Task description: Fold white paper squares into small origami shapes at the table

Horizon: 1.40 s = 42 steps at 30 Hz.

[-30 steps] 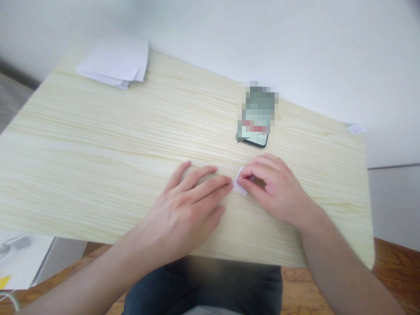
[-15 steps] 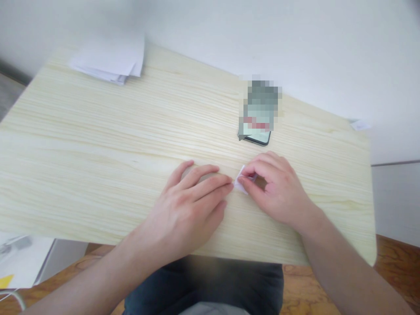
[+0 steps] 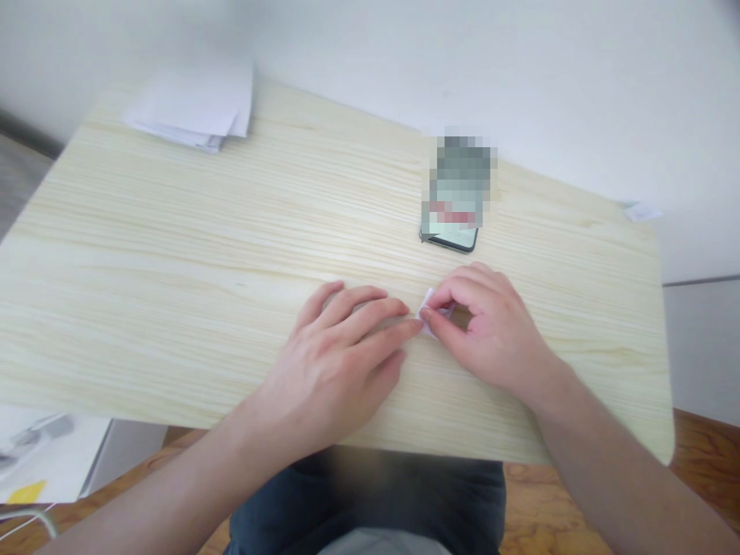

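Note:
A small piece of folded white paper (image 3: 426, 322) lies on the wooden table in front of me. Thumb and forefinger of my right hand (image 3: 491, 331) pinch it, and they hide part of it. My left hand (image 3: 341, 362) rests palm down on the table to the left, its fingers stretched out and a little apart. The tip of its forefinger reaches the left edge of the paper. Just beyond my right hand lies a phone (image 3: 448, 238) with its screen lit; most of the screen is pixelated.
A stack of white paper sheets (image 3: 196, 108) sits at the far left of the table (image 3: 173, 285). Another bit of white paper (image 3: 643, 212) is at the back right corner. A wall (image 3: 549, 85) runs behind the table. A white box (image 3: 63, 455) stands below the front left edge.
My left forefinger has moved slightly right, onto the edge of the paper. My right hand keeps its pinch. The whole view has shifted a little.

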### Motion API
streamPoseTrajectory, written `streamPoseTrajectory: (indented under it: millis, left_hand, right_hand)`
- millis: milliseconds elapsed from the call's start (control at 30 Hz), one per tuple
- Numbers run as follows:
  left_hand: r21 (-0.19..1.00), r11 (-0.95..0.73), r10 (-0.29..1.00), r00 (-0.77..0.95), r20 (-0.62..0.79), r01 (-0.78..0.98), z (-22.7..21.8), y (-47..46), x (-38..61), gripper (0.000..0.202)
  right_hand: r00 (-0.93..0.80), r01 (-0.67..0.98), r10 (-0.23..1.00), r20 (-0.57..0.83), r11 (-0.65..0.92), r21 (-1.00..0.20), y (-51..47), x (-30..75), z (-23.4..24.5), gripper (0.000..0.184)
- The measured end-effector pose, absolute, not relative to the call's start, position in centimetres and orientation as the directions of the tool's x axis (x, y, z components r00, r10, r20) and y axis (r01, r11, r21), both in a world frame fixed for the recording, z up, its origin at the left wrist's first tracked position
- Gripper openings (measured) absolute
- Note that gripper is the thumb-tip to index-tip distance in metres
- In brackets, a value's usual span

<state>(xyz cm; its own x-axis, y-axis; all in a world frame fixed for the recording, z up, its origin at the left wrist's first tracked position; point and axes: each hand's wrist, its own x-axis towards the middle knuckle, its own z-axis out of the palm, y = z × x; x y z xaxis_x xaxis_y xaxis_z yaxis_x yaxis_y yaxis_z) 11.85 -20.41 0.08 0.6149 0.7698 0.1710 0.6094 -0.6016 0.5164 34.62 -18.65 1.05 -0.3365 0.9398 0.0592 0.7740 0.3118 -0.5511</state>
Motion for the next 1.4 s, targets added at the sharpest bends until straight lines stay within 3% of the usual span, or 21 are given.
streamPoseTrajectory:
  millis: [800,1033,1400]
  left_hand:
    - [0.483,-0.624,0.757,0.628,0.179,0.614,-0.1,-20.8,12.0,0.037]
    - [0.474,-0.65,0.732,0.658,0.177,0.595,-0.2,-20.9,12.0,0.042]
    - [0.466,-0.642,0.744,0.641,0.187,0.61,-0.2,-20.9,12.1,0.036]
  right_hand:
    - [-0.296,0.73,0.954,0.041,0.254,-0.634,-18.2,35.2,0.8,0.013]
    - [-0.304,0.714,0.948,0.094,0.292,-0.637,-18.4,35.4,0.6,0.004]
    - [-0.375,0.675,0.925,0.06,0.317,-0.666,-18.1,36.3,1.2,0.023]
